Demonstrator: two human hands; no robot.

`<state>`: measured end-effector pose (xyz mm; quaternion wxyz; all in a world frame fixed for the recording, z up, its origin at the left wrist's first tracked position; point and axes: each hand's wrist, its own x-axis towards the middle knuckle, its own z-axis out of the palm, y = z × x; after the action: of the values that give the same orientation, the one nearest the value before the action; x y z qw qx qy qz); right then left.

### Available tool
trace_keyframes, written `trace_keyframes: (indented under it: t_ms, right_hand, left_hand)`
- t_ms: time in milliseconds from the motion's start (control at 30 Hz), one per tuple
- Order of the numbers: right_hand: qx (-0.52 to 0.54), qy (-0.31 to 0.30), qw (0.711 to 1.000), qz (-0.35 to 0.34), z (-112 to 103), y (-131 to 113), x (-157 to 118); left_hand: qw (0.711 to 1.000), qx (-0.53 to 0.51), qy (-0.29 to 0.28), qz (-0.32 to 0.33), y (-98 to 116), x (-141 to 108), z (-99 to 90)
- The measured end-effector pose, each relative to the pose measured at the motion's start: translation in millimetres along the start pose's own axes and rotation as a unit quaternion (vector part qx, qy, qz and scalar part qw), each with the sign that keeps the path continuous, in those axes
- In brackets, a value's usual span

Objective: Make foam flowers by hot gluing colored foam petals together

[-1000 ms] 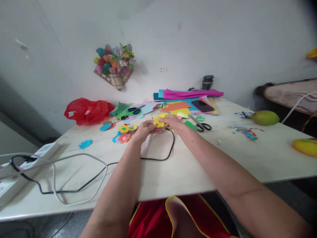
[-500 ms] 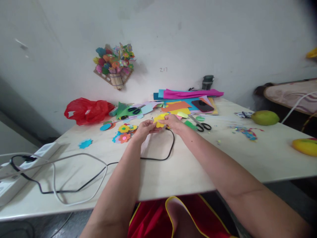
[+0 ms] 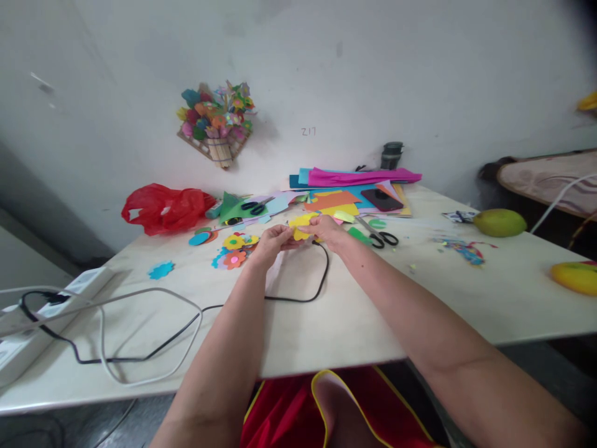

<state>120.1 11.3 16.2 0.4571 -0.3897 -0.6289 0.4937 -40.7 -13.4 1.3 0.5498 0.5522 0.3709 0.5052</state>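
A yellow flower-shaped cutout (image 3: 302, 226) is held between both hands above the middle of the table (image 3: 336, 323). My left hand (image 3: 276, 241) grips its left edge, fingers closed. Thumb and fingers of my right hand (image 3: 326, 229) pinch its right side. Just left of my left hand lie a yellow flower (image 3: 234, 241) and an orange flower with a pink centre (image 3: 234, 259). Black-handled scissors (image 3: 383, 239) rest to the right of my right hand. A black cable (image 3: 298, 300) curves up to a spot beneath the hands.
Stacked coloured sheets (image 3: 331, 200) and a phone (image 3: 382, 199) lie at the back. A red plastic bag (image 3: 165, 208) and a second pair of scissors (image 3: 255, 206) are back left. A power strip (image 3: 69, 298) with looping cables occupies the left; a green mango (image 3: 500, 222) sits right.
The fingers of my left hand have shifted very slightly at the edge of the yellow cutout. Both hands keep their hold, and nothing else has visibly moved.
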Motion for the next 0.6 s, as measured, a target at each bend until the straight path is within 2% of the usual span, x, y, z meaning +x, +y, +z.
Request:
trace_keyframes:
  t_ms: [167, 367, 600]
  right_hand:
    - [0.006, -0.007, 1.0, 0.009, 0, -3, -1]
    - [0.033, -0.043, 0.998, 0.021, -3, -9, -5]
    - [0.024, -0.002, 1.0, 0.013, 1, 1, 0]
  left_hand:
    - [1.0, -0.003, 0.025, 0.013, -1, 2, -0.1]
    - [0.999, -0.003, 0.043, 0.018, -1, 3, -0.2]
    - [0.999, 0.009, 0.028, 0.018, -2, 2, 0.0]
